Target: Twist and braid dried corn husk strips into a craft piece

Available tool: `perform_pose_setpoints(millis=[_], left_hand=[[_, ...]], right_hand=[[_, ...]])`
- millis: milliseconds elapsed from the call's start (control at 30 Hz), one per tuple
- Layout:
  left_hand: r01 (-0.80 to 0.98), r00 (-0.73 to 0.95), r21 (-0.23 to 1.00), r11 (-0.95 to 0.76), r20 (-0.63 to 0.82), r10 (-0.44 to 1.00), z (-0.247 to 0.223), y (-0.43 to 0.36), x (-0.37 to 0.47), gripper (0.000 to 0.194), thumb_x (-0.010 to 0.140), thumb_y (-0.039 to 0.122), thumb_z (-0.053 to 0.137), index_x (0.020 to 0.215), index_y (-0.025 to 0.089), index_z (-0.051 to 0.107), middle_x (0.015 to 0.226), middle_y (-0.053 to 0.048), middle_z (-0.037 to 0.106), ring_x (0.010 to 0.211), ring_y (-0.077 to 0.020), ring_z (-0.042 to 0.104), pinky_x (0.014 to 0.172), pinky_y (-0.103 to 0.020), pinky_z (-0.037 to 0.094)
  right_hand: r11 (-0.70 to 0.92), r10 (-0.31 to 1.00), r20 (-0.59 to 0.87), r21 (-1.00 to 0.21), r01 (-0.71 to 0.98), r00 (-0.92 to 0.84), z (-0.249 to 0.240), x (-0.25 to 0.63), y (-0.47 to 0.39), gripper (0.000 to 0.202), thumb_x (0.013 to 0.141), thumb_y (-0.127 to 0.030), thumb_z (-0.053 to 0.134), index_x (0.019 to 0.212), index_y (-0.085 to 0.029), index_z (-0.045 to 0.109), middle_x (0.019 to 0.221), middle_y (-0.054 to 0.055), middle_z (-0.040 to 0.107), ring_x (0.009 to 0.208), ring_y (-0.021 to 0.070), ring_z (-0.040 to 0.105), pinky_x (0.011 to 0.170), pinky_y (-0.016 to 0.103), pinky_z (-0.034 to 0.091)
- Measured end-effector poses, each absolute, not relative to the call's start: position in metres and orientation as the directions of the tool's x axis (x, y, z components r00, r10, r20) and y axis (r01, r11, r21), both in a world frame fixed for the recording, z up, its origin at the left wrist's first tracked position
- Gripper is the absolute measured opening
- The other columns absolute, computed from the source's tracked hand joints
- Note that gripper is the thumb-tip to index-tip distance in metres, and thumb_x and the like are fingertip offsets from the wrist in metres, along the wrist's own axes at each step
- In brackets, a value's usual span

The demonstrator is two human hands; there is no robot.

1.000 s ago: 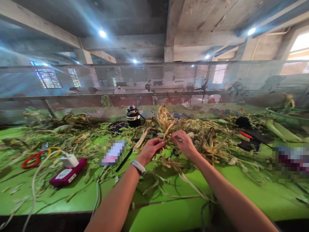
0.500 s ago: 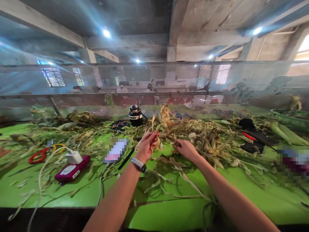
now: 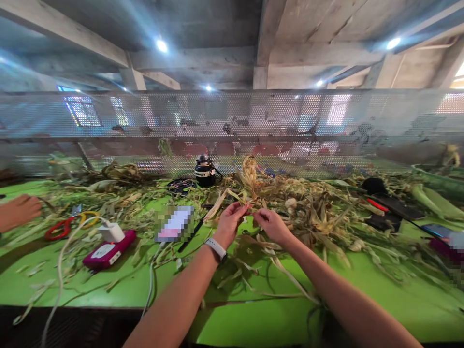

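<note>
My left hand, with a pale watch strap at the wrist, is closed on a dry husk whose pale yellow strips rise above the fingers. Close beside it, my right hand has thumb and fingers pinched together at the same bundle. What lies between those right fingertips is too small to make out. Under and around both hands are loose dry leaves and stalks. Just right of my right hand lies a heap of brown, curled husks, with a whitish round lump at its edge.
Another person's hand reaches in from the left, near red-and-yellow scissors. A phone, a magenta power bank with cables, and a black jar stand on the green table. Behind rises a perforated metal screen.
My right hand has moved left and my left hand slightly right, so their fingertips now nearly meet. The other person's hand has come further into view at the left.
</note>
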State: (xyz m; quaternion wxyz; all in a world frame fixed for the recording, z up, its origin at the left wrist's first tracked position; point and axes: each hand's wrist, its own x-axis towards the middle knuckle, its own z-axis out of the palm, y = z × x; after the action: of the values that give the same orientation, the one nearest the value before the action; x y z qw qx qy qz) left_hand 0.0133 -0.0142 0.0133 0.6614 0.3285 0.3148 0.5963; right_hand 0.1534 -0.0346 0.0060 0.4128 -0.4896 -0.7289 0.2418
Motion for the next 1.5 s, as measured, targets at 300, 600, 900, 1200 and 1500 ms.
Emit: perform_pose_setpoints(millis=[300, 600, 900, 1200, 1500], left_hand=[[-0.517, 0.045, 0.855, 0.048, -0.029, 0.999, 0.017, -0.016, 0.010, 0.031, 0.049, 0.025, 0.081, 0.073, 0.015, 0.064, 0.068, -0.001, 0.069, 0.054, -0.0088, 0.058, 0.050, -0.020, 0.036], [-0.661, 0.124, 0.750, 0.030, 0.070, 0.990, 0.012, -0.018, 0.019, 0.024, 0.054, 0.023, 0.079, 0.072, 0.016, 0.064, 0.078, -0.002, 0.071, 0.075, -0.0128, 0.063, 0.073, -0.024, 0.044], [-0.683, 0.130, 0.729, 0.049, 0.056, 0.990, 0.011, -0.023, 0.026, 0.033, 0.050, 0.016, 0.080, 0.076, 0.016, 0.060, 0.073, -0.002, 0.072, 0.072, -0.0141, 0.065, 0.085, -0.030, 0.043], [-0.642, 0.136, 0.766, 0.044, 0.057, 0.989, 0.009, -0.023, 0.026, 0.033, 0.045, 0.020, 0.083, 0.072, 0.015, 0.065, 0.071, -0.003, 0.071, 0.071, -0.0145, 0.064, 0.081, -0.030, 0.044], [-0.579, 0.122, 0.814, 0.049, 0.027, 0.992, 0.012, -0.019, 0.020, 0.027, 0.047, 0.024, 0.082, 0.069, 0.014, 0.069, 0.070, -0.005, 0.071, 0.075, -0.0175, 0.065, 0.081, -0.031, 0.045]], right_hand=[[0.456, 0.841, 0.518, -0.528, 0.716, -0.153, 0.013, 0.162, -0.038, 0.027, 0.084, -0.032, 0.044, 0.065, -0.018, 0.055, 0.063, 0.002, 0.053, 0.064, 0.0152, 0.048, 0.061, 0.026, 0.037], [0.408, 0.829, 0.521, -0.316, 0.856, -0.203, 0.013, 0.136, -0.059, 0.019, 0.083, -0.031, 0.050, 0.075, -0.018, 0.061, 0.066, 0.002, 0.060, 0.061, 0.0141, 0.051, 0.058, 0.024, 0.032], [0.433, 0.890, 0.436, -0.721, 0.541, -0.132, 0.001, 0.141, -0.041, 0.021, 0.079, -0.033, 0.047, 0.076, -0.016, 0.060, 0.064, 0.000, 0.058, 0.055, 0.0111, 0.046, 0.053, 0.022, 0.035], [0.464, 0.879, 0.385, -0.825, 0.322, -0.279, -0.002, 0.140, -0.040, 0.010, 0.073, -0.024, 0.049, 0.069, -0.016, 0.054, 0.060, -0.003, 0.048, 0.056, 0.0095, 0.042, 0.053, 0.021, 0.035], [0.386, 0.860, 0.224, -0.873, 0.298, -0.458, 0.005, 0.142, -0.048, 0.014, 0.073, -0.026, 0.053, 0.064, -0.018, 0.048, 0.055, -0.006, 0.042, 0.052, 0.0081, 0.038, 0.051, 0.020, 0.031]])
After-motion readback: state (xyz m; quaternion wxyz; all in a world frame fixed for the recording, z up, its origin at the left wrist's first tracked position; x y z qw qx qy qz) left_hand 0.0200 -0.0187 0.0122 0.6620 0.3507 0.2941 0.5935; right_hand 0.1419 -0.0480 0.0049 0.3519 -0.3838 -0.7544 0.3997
